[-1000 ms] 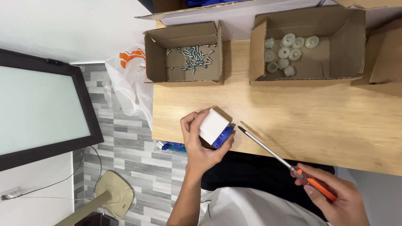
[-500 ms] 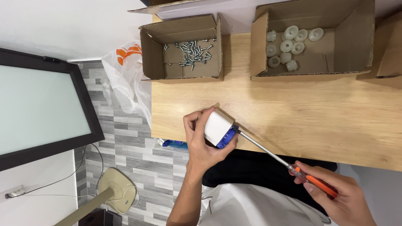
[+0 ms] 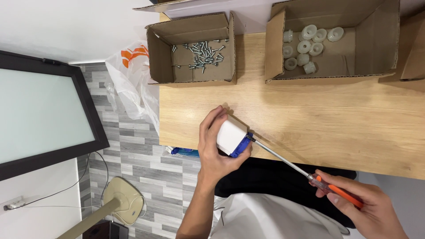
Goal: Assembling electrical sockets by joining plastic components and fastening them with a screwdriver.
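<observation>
Head view. I see the left hand (image 3: 217, 148) wrapped around a small white block (image 3: 231, 134) with a blue end (image 3: 241, 148), held over the near edge of the wooden table (image 3: 310, 115). Fingers are curled tight on it.

The right hand (image 3: 369, 208) is closed on the orange handle of a screwdriver (image 3: 305, 173). The shaft runs up and left; its tip meets the blue end of the block.

Containers, far side of the table:
- Left box (image 3: 192, 51), open cardboard: a loose heap of metal screws (image 3: 203, 53).
- Right box (image 3: 332, 42), open cardboard: several round white plastic parts (image 3: 305, 44) clustered at the back.
- A third box (image 3: 414, 48) at the right edge; I cannot tell its contents.

A white plastic bag (image 3: 133, 88) hangs beside the table's left edge.
</observation>
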